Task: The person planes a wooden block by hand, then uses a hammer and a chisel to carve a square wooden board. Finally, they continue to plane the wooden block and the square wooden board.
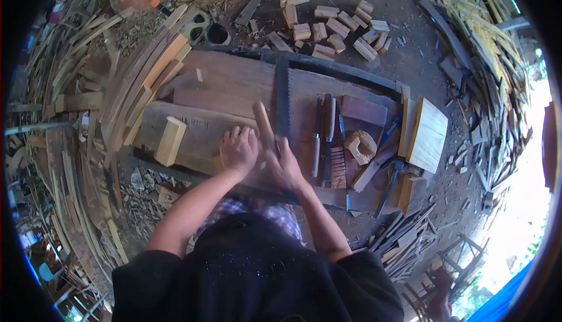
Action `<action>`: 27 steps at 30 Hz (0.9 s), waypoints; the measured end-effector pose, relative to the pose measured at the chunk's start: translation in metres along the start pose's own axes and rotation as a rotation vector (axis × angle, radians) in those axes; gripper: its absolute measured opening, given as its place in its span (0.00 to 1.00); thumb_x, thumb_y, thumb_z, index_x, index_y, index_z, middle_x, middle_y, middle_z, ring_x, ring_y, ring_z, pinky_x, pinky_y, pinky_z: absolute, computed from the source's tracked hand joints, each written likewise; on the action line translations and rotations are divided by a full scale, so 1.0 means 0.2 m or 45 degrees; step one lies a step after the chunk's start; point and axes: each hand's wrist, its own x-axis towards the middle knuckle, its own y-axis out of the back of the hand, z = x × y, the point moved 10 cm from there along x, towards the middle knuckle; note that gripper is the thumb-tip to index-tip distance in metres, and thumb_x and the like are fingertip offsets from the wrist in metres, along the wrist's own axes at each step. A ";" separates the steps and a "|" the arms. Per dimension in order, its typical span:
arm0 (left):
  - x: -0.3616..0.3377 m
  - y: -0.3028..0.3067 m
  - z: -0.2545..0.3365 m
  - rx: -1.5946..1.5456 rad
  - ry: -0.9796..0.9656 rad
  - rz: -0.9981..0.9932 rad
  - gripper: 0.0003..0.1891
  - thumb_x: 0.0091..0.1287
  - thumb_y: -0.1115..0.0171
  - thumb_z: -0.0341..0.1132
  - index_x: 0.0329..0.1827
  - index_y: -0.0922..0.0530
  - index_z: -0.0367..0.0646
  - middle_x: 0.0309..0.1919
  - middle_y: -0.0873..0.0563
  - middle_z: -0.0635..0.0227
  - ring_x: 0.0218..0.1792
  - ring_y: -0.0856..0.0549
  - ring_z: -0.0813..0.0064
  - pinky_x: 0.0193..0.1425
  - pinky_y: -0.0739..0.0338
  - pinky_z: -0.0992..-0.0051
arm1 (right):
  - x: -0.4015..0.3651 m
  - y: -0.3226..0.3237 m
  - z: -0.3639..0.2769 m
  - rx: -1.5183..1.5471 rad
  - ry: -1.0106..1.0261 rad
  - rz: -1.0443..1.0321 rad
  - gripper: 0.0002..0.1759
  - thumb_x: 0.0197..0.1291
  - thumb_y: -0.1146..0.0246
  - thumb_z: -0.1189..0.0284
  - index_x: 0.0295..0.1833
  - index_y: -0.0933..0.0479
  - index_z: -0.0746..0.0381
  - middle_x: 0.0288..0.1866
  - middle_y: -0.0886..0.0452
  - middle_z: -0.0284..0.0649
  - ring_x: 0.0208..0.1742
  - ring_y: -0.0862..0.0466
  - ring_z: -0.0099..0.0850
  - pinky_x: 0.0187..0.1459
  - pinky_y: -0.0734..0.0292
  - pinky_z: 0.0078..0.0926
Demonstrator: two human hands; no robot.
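My left hand (pixel 239 150) is closed over something low on the workbench (pixel 231 70), at the edge of a thick plank (pixel 202 129); what it holds is mostly hidden beneath it. Just right of it, my right hand (pixel 284 164) is wrapped round a long wooden tool (pixel 263 117), which slants up and to the left. Slight blur covers the right hand and the tool's lower end. A pale wooden block (pixel 171 140) lies on the plank, left of my left hand.
Chisels (pixel 316 155), a reddish block (pixel 363 110) and a round carved wooden piece (pixel 360 147) lie on the bench's right side. Cut blocks (pixel 338 28) are heaped on the ground beyond. Long boards (pixel 155 67) lean at the left, and a pale board (pixel 427 136) stands right.
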 end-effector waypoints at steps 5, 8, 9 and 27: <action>0.04 -0.01 0.01 0.007 -0.016 -0.018 0.11 0.69 0.47 0.41 0.40 0.18 0.47 0.42 0.16 0.62 0.46 0.19 0.53 0.47 0.24 0.52 | -0.13 0.03 -0.05 -0.049 0.067 0.034 0.24 0.70 0.43 0.62 0.64 0.37 0.62 0.53 0.23 0.60 0.58 0.22 0.59 0.57 0.26 0.47; 0.03 0.01 0.03 -0.008 -0.051 0.008 0.12 0.72 0.50 0.41 0.39 0.20 0.45 0.39 0.18 0.60 0.43 0.20 0.52 0.46 0.25 0.53 | 0.17 -0.01 0.03 -0.036 -0.037 0.064 0.23 0.70 0.43 0.61 0.63 0.37 0.62 0.54 0.24 0.61 0.57 0.23 0.60 0.55 0.26 0.48; 0.02 0.04 0.05 -0.027 -0.079 0.064 0.13 0.73 0.52 0.40 0.38 0.21 0.43 0.37 0.19 0.57 0.42 0.21 0.51 0.46 0.26 0.53 | 0.19 -0.03 0.05 -0.015 -0.053 0.053 0.23 0.69 0.42 0.61 0.62 0.36 0.63 0.55 0.24 0.62 0.56 0.23 0.60 0.54 0.27 0.47; 0.02 0.01 0.03 0.023 -0.111 0.128 0.14 0.73 0.50 0.42 0.37 0.19 0.46 0.37 0.17 0.62 0.43 0.19 0.55 0.47 0.24 0.55 | -0.24 0.03 0.00 0.099 -0.039 -0.104 0.27 0.71 0.43 0.59 0.67 0.39 0.63 0.58 0.25 0.62 0.61 0.23 0.56 0.61 0.28 0.45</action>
